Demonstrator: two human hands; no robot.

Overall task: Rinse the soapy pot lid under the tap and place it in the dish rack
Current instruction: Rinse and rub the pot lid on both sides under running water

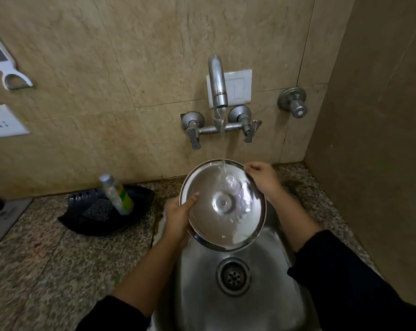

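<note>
A round steel pot lid is held tilted over the steel sink, its hollow underside facing me. Water runs from the wall tap onto the lid's upper right part and spreads over it. My left hand grips the lid's left rim, thumb lying on the inner face. My right hand pinches the upper right rim. No dish rack is in view.
A black tray on the granite counter to the left holds a scrubber and a dish soap bottle. The sink drain lies below the lid. A brown wall closes in on the right; a second valve juts from the tiles.
</note>
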